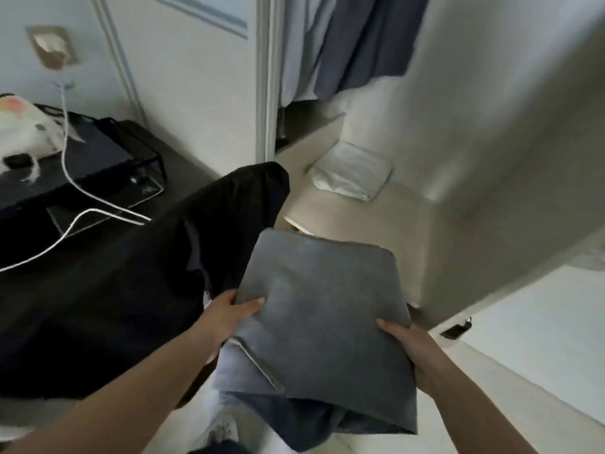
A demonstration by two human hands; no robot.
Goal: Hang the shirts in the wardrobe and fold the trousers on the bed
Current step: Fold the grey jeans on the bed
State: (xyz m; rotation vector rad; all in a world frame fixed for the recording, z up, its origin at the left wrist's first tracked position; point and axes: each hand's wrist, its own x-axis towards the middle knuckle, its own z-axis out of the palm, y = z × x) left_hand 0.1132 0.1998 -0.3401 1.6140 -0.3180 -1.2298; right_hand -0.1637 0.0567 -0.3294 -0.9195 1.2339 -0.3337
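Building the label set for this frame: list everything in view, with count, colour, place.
folded trousers: 1, grey, centre, held in both hands
black garment: 1, black, left of the trousers
hanging clothes: several, blue and light blue, in the wardrobe at top
folded cloth: 1, white, on the wardrobe floor
wardrobe door: 1, beige, open, right
cable: 1, white, from the wall plate across the dark table, left
left hand: grips the trousers' left edge
right hand: grips the trousers' right edge

Both hands (235,314) (414,352) forward, thumbs curled.
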